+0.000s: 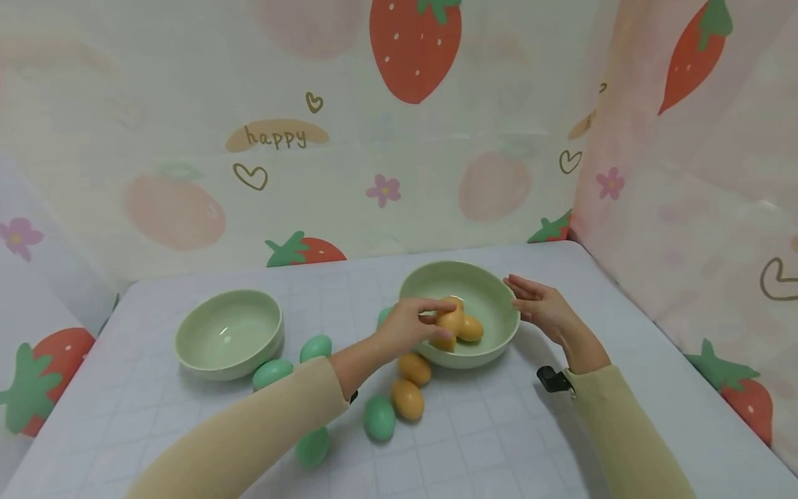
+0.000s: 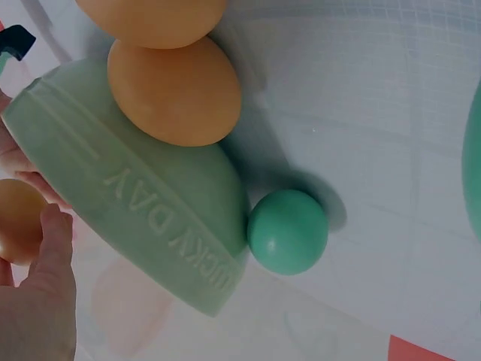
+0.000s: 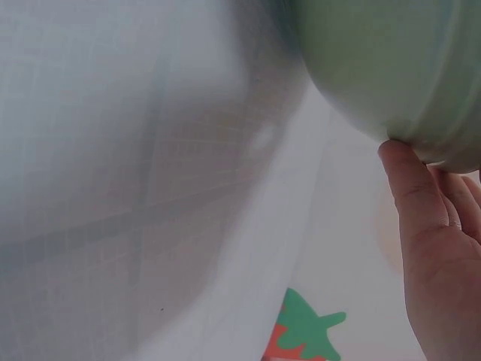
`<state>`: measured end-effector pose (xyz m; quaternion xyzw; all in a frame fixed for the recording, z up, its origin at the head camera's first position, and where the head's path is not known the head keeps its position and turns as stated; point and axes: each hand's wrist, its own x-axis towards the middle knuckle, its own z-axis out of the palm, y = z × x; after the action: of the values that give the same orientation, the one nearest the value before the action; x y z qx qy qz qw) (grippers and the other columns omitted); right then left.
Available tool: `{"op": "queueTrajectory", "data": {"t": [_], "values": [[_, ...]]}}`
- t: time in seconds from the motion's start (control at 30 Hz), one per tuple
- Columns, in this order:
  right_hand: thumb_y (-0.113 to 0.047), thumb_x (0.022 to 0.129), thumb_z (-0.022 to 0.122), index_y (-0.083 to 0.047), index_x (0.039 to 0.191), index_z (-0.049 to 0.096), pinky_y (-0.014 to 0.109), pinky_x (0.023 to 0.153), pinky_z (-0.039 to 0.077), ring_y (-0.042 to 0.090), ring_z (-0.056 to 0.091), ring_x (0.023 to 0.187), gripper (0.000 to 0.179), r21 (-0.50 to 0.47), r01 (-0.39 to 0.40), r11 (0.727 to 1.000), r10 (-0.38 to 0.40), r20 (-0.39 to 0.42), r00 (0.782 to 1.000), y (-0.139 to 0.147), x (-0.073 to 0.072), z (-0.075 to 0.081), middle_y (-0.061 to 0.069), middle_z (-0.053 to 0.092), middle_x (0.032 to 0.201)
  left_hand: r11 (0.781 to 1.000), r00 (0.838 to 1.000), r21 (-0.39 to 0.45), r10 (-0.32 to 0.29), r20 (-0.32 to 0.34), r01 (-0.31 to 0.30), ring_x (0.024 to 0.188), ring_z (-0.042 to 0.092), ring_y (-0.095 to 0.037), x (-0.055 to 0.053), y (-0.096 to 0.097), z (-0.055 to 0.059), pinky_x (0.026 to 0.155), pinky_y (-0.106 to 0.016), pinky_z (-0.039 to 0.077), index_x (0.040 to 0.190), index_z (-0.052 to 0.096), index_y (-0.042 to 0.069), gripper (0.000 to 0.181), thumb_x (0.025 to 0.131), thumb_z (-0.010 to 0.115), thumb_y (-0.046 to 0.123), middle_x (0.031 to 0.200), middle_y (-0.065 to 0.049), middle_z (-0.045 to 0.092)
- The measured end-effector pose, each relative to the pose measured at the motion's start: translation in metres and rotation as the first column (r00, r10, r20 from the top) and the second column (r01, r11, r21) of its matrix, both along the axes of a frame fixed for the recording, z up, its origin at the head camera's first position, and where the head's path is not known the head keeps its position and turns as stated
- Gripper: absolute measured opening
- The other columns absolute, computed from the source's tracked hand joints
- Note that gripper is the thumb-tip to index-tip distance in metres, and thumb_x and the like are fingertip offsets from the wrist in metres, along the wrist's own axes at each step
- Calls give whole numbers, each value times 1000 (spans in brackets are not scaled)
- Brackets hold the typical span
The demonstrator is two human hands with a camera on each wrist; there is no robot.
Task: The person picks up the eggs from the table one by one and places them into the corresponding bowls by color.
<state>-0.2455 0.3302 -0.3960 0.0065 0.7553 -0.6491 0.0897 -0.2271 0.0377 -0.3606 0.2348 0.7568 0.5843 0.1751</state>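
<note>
Though smooth, rounded egg (image 2: 19,222) between left fingers (image 1: 431,305)

Smooth orange egg (image 1: 450,321) held over pale-green bowl (image 1: 492,298); orange eggs (image 1: 471,329) inside.

I am facing a pale cream backdrop (image 1: 405,232) where a red strawberry (image 1: 414,59), outlined brown hearts (image 1: 251,177), a pink flower (image 1: 383,191) and the word "happy" (image 1: 276,136) are showing. A pinkish side sheet (image 1: 679,229) is hanging to my right, a whiter sheet (image 1: 59,291) to my left. A white, faintly checked tabletop (image 1: 499,436) is stretching toward the backdrop. Soft light is leaving a faint sheen on the pinkish side sheet.
</note>
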Motion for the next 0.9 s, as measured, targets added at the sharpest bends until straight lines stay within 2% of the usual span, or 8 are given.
{"op": "queueTrajectory", "data": {"t": [0.17,0.33,0.57,0.63,0.77,0.9], "values": [[4,99,47,0,153,17,36,105,39,30,23,143,62,-8,6,1000,-6,1,1000,1,0,-1,17,21,157,995,998,-82,-65,-28,62,119,57,-29,-6,9,-6,91,-27,51,126,65,4,45,83,76,3,132,-10,60],[4,99,48,0,153,18,31,101,44,29,23,143,62,-17,12,1000,-12,-1,1000,0,0,-2,17,21,157,976,990,-191,-123,-63,109,114,60,-24,-11,18,-9,88,-24,51,123,68,7,41,83,77,6,133,-9,58],[4,100,46,0,153,18,37,105,40,29,23,143,61,-14,9,1000,-9,2,1000,-1,1,-1,17,22,157,962,983,-208,-184,-23,175,119,57,-27,-13,21,-9,91,-25,50,126,66,6,44,83,76,5,133,-8,59],[3,100,47,0,153,17,38,106,38,30,23,143,61,-9,2,1000,-2,-1,1000,-2,1,1,17,21,157,951,978,-241,-207,-31,194,120,56,-25,-15,21,-9,91,-23,49,126,66,7,44,83,76,5,133,-8,59],[3,100,47,1,153,17,39,107,37,30,22,143,61,-12,2,1000,-2,-2,1000,-2,2,1,18,20,157,922,968,-305,-251,-7,237,115,52,-15,-21,25,-6,84,-19,48,126,67,9,43,84,75,4,135,-6,57],[5,99,46,1,153,17,33,104,41,31,23,143,61,-31,7,999,-7,1,1000,-3,3,2,18,20,157,900,955,-320,-289,70,296,105,47,-9,-26,30,-5,76,-16,46,127,66,10,43,86,71,0,135,-5,57]]}}
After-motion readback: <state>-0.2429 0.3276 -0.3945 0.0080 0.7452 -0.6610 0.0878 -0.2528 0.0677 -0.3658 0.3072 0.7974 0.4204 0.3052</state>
